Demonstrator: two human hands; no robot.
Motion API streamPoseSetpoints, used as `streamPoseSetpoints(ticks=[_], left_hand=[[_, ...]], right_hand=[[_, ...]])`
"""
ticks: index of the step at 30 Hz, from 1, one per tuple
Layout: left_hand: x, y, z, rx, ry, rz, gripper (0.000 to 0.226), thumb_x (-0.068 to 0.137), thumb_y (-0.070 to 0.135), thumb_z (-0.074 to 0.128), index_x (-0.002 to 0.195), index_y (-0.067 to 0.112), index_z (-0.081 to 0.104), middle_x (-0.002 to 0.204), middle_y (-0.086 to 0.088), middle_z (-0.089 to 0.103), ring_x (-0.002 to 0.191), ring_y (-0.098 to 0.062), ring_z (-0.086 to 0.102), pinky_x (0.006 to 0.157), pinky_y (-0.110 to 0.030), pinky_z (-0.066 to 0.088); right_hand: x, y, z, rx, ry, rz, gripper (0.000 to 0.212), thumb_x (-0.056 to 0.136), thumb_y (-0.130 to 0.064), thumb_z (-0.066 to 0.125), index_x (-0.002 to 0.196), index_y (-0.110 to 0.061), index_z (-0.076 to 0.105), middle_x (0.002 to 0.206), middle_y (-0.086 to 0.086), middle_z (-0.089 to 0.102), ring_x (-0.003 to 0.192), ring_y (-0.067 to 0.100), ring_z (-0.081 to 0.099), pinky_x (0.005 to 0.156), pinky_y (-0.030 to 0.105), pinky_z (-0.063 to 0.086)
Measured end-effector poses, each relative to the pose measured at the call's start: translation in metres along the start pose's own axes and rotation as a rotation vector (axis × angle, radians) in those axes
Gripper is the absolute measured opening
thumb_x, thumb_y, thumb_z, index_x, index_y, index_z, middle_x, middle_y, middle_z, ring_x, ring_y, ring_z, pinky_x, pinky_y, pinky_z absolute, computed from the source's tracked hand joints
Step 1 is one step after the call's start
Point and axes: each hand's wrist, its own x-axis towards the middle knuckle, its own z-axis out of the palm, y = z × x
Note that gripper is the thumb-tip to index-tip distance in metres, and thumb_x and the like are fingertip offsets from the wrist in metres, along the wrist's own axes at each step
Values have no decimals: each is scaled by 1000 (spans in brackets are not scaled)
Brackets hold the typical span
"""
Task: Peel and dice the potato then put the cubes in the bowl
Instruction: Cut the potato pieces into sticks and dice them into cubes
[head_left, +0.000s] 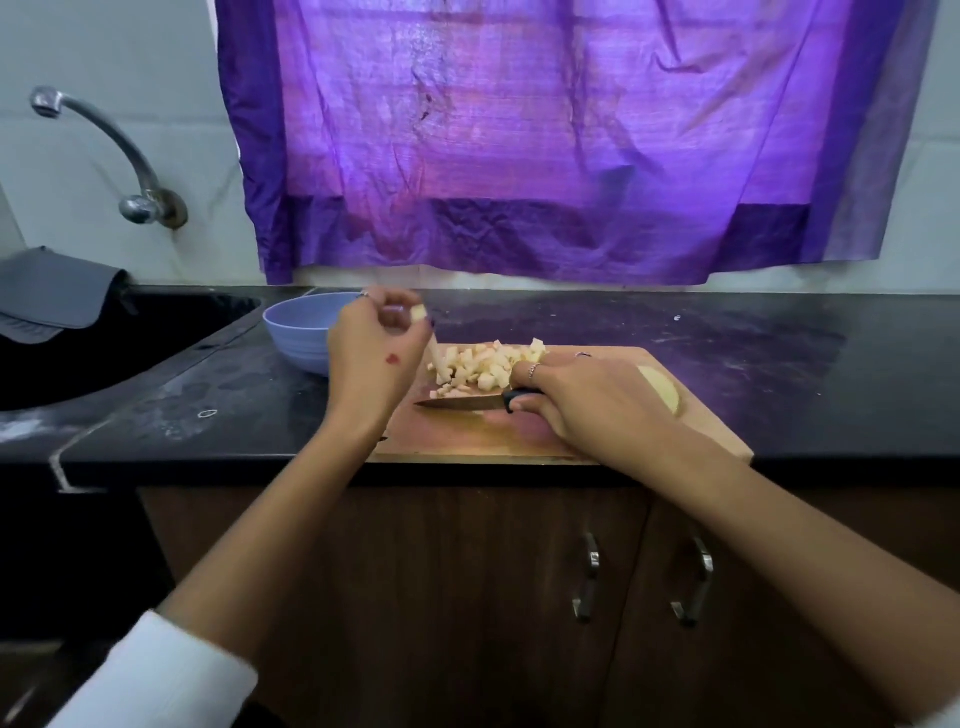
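On the cutting board, bench edge | step: moving cubes to bowl | left hand grip pinches one cube beside bowl | right hand grip clamped on knife | diced pile, uncut potato piece on board | next: release over bowl, likely dice remainder.

Both forearms are bare. A white sleeve is pushed up near the left elbow. The left hand bears a small red mark on its back and a ring. The right hand wears silver rings on two fingers.
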Motion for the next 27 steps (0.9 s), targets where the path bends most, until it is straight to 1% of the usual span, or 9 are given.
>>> streamPoseSetpoints(ticks=[4, 5, 7, 9, 13, 17, 21, 24, 27], left_hand=[[-27, -7, -19, -60, 46, -120, 12, 82, 16, 71, 90, 18, 62, 77, 5, 65, 71, -2, 61, 55, -19, 49], [-33, -7, -22, -59, 44, -132, 13, 82, 17, 72, 89, 19, 61, 76, 6, 65, 70, 0, 61, 53, -20, 50], [-44, -6, -23, 28, 2, -101, 17, 83, 20, 72, 94, 22, 59, 75, 9, 65, 70, 0, 62, 62, -21, 51], [-52, -3, -24, 155, -51, -47, 18, 85, 22, 69, 101, 24, 59, 74, 13, 61, 71, 1, 59, 61, -16, 41], [-55, -6, -33, 221, -47, -28, 8, 85, 26, 70, 90, 20, 68, 73, 12, 63, 77, -12, 64, 72, -26, 45], [-59, -5, -25, 135, -43, -50, 9, 83, 28, 74, 87, 22, 68, 76, 16, 63, 74, 1, 60, 67, -9, 43], [-73, -10, -9, 253, -86, -3, 15, 83, 38, 70, 95, 29, 70, 85, 12, 68, 86, -8, 63, 89, -42, 50], [-77, -15, -11, 260, -111, 37, 25, 88, 38, 65, 108, 25, 72, 93, 8, 70, 93, -11, 63, 95, -46, 46], [-79, -16, -17, 223, -142, 68, 29, 89, 34, 64, 114, 22, 69, 105, 3, 69, 101, -15, 61, 94, -47, 47]], right_hand=[[17, 5, 13, 17, -13, 93, 26, 97, -45, 42, 109, -26, 55, 107, -3, 61, 100, 21, 58, 64, 32, 40], [19, 7, 14, 20, -17, 113, 24, 98, -43, 43, 109, -25, 55, 107, -3, 61, 100, 22, 58, 63, 32, 39], [21, 11, 14, 25, -38, 154, 22, 99, -40, 43, 109, -25, 55, 106, -2, 63, 101, 22, 58, 61, 32, 37], [19, 17, 8, 51, -52, 222, 22, 99, -41, 43, 108, -26, 55, 105, -1, 64, 102, 24, 59, 62, 32, 32], [-4, 28, -13, 74, -65, 274, 21, 97, -45, 44, 111, -32, 55, 109, -1, 66, 102, 26, 59, 69, 34, 36], [-24, 26, -28, 40, -170, 260, 25, 96, -45, 47, 118, -36, 56, 113, -5, 64, 105, 23, 59, 67, 32, 36], [-19, 18, -27, 97, -129, 440, 25, 96, -46, 45, 96, -23, 56, 95, 5, 64, 91, 30, 59, 67, 35, 40], [-19, 2, -26, 272, -87, 488, 24, 98, -38, 47, 93, -16, 55, 76, 3, 59, 75, 26, 58, 59, 33, 40], [-27, -16, -32, 469, -127, 505, 9, 99, -25, 47, 100, -16, 49, 78, 7, 61, 62, 18, 56, 63, 35, 47]])
